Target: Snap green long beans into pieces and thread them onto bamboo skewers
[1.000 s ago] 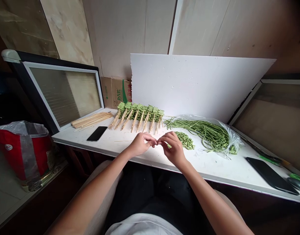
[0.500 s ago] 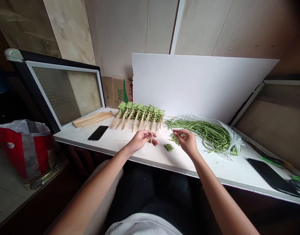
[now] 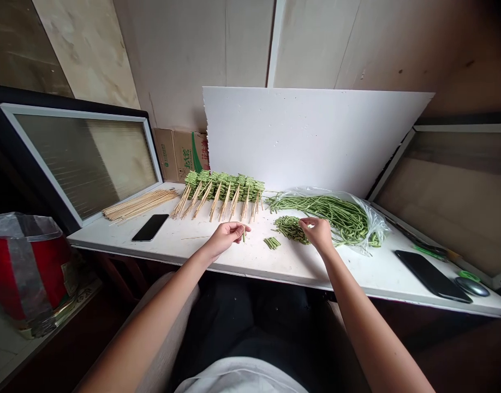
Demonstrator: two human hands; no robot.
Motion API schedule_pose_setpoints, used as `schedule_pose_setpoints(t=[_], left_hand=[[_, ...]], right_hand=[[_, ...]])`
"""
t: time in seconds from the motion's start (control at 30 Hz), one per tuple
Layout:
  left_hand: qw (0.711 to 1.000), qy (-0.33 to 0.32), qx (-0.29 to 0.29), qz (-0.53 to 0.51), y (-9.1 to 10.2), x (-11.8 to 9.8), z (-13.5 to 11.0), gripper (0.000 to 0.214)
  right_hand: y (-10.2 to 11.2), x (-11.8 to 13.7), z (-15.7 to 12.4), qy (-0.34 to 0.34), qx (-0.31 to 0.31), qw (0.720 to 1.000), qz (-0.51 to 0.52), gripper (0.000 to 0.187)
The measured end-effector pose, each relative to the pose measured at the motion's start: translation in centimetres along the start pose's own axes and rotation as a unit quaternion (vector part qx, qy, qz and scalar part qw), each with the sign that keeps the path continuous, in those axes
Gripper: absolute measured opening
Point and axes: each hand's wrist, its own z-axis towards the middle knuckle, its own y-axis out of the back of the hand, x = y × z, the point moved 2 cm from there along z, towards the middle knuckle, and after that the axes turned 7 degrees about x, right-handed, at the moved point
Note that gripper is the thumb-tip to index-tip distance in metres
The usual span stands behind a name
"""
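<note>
My left hand pinches a short cut piece of green long bean between thumb and fingers, above the front part of the table. At the right edge of a heap of cut bean pieces is my right hand, thumb and fingertips pressed together; what is between them, if anything, cannot be made out. A small row of bean pieces lies side by side between the hands. Farther back, bean pieces threaded on bamboo skewers are stacked with the stick ends pointing toward me.
Whole long beans lie in a clear plastic bag at right. Loose skewers and a phone are at left on the white table. Another black phone is at right. A white board and cardboard box stand behind.
The view has shifted to the right. My right hand has moved to the heap of cut bean pieces and closed its fingertips. My left hand keeps hold of its bean piece.
</note>
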Motion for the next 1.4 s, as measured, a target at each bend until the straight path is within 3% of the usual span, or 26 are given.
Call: schedule_pose_setpoints(t=[0.2,0.33,0.43,0.57,0.63,0.83,0.97,1.03,1.13,1.3,1.4], left_hand=[[1.000,0.022,0.006,-0.019,-0.7,0.4,0.0,0.048],[0.998,0.042,0.004,-0.044,-1.0,0.8,0.2,0.049],[0.998,0.047,-0.022,-0.046,-1.1,0.9,0.2,0.050],[0.997,0.046,-0.042,-0.044,-1.6,1.2,0.3,0.052],[0.997,0.052,-0.041,-0.044,-2.1,1.6,0.4,0.052],[0.998,0.050,-0.034,-0.034,-3.4,2.9,0.4,0.054],[0.997,0.031,0.024,0.061,-3.6,2.8,0.4,0.050],[0.985,0.002,0.025,0.173,-2.5,2.3,0.5,0.042],[0.931,-0.033,-0.019,0.363,0.8,1.4,0.6,0.027],[0.870,0.050,-0.058,0.487,7.9,1.9,-0.5,0.029],[0.839,0.071,-0.058,0.536,10.4,2.8,-1.7,0.033]], right_hand=[[1.1,0.5,0.1,-0.033,0.010,0.999,0.037,0.038],[2.6,3.9,-0.3,0.005,0.033,0.991,0.131,0.042],[2.4,8.0,-2.0,0.080,0.112,0.964,0.227,0.045],[0.0,12.1,-5.8,0.181,0.303,0.903,0.246,0.044],[-1.1,12.6,-7.2,0.206,0.295,0.904,0.229,0.040],[-2.6,11.2,-8.9,0.210,0.193,0.936,0.207,0.033],[-2.8,10.7,-9.6,0.239,0.186,0.933,0.195,0.025],[-2.7,10.2,-9.6,0.239,0.177,0.934,0.196,0.024],[-2.0,9.3,-8.4,0.193,0.140,0.946,0.221,0.027],[0.4,9.1,-4.5,0.120,0.095,0.947,0.281,0.036],[2.1,10.2,-2.2,0.104,0.069,0.938,0.324,0.042]])
